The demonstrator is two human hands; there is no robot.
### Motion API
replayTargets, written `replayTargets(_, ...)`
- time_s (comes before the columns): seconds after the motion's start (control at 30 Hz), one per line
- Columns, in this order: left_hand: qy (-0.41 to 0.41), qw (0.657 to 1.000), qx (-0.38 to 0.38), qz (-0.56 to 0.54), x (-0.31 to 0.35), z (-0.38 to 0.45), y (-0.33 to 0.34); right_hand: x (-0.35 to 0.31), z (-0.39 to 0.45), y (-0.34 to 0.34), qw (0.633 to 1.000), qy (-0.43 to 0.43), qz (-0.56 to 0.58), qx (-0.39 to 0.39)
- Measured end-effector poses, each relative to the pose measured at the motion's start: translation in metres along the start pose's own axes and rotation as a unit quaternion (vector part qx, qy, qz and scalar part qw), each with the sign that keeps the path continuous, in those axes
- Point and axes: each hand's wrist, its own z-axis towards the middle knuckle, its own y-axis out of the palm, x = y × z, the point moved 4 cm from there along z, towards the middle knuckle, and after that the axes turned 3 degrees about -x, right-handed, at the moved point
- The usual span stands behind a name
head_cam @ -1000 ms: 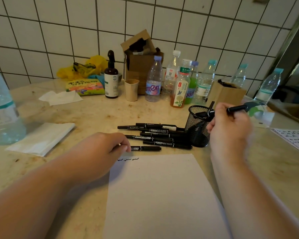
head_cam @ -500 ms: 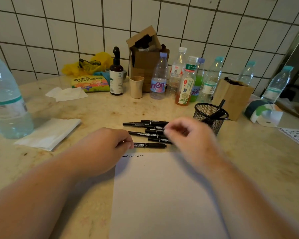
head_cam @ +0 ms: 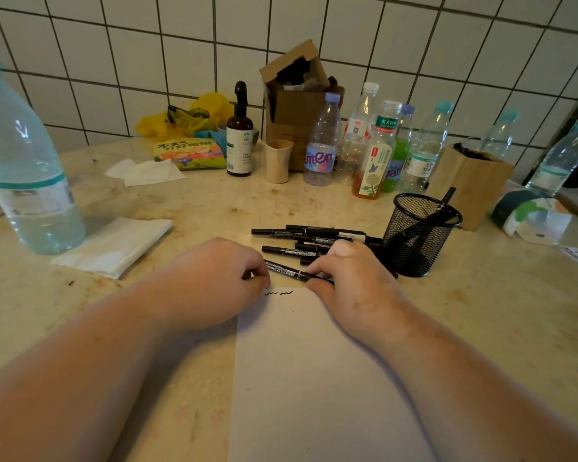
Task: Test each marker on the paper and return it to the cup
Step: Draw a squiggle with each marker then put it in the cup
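Above the paper [head_cam: 314,378], we pinch one marker [head_cam: 289,272] at both ends: left hand [head_cam: 214,281] on the cap end, right hand [head_cam: 347,281] on the barrel. Light, rigid, smooth; grip mid-barrel. The cup [head_cam: 417,235] stands near.

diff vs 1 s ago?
The right hand dropped its marker into the mesh cup, came back left and now grips the nearest marker, with the left hand at its other end. Paper and marker pile unchanged.

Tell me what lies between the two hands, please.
In the head view, one black marker spans the gap above the paper: the left hand holds one end, the right hand the other.
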Motion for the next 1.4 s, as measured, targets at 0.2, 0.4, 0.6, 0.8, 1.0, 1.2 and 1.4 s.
replayTargets(0.2, -0.005, 1.0, -0.021, 0.013, 0.003, -0.002, 0.0, -0.001, -0.005, -0.01, 0.998, 0.062, 0.007, -0.001)
replayTargets(0.4, -0.015, 0.999, -0.01, -0.032, 0.002, -0.002, -0.003, 0.013, -0.008, -0.019, 0.946, 0.149, 0.289, 0.007)
replayTargets(0.6, -0.005, 0.989, -0.015, -0.147, 0.009, -0.004, -0.007, -0.004, -0.011, -0.017, 0.83, 0.048, 0.549, -0.084)
replayTargets(0.8, 0.043, 0.971, -0.017, -0.233, 0.018, -0.007, -0.008, -0.014, -0.013, -0.019, 0.762, 0.017, 0.642, -0.082)
replayTargets(1.0, 0.085, 0.95, -0.127, -0.273, 0.022, -0.009, -0.011, -0.014, -0.013, -0.021, 0.79, -0.019, 0.611, -0.044)
replayTargets(1.2, 0.079, 0.879, -0.19, -0.429, 0.003, -0.013, -0.014, 0.008, -0.009, -0.035, 0.764, -0.004, 0.642, 0.064)
replayTargets(1.4, -0.081, 0.975, 0.044, -0.2, -0.006, 0.002, -0.017, 0.015, -0.008, -0.011, 0.783, 0.203, 0.587, -0.01)
